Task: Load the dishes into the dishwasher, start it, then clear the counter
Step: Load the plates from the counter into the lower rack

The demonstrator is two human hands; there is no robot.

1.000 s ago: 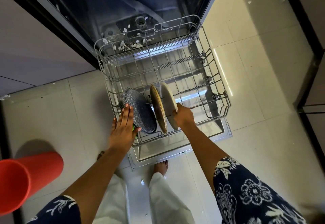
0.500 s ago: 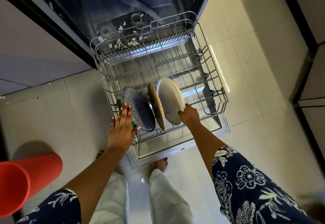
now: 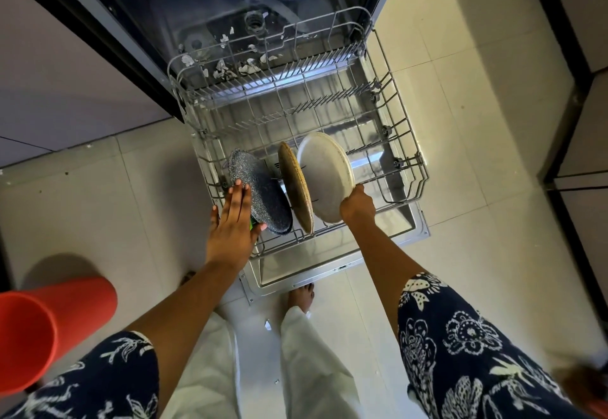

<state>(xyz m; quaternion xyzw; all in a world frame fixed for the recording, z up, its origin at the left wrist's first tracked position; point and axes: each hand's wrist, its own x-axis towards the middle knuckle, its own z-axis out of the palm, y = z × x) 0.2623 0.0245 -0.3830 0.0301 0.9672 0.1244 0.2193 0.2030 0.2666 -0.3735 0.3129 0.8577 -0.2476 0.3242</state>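
Observation:
The wire lower rack [image 3: 404, 142] is pulled out over the open dishwasher door [image 3: 329, 264]. Three plates stand on edge at its near end: a dark speckled plate [image 3: 263, 195], a brown plate [image 3: 295, 185] and a white plate [image 3: 324, 172]. My right hand [image 3: 357, 203] grips the lower rim of the white plate, which leans to the right with its back toward me. My left hand [image 3: 232, 221] lies flat with straight fingers against the speckled plate and the rack's left rim. Something green shows under its palm.
White scraps of debris [image 3: 230, 68] lie on the tub floor behind the rack. An orange cup [image 3: 42, 330] sits at the lower left, close to the camera. A bare foot [image 3: 301, 297] stands at the door's front edge. Pale floor tiles [image 3: 477, 188] extend to the right.
My right hand has tilted the white plate from edge-on to leaning right, so its broad back now faces up. The left hand has stayed on the speckled plate.

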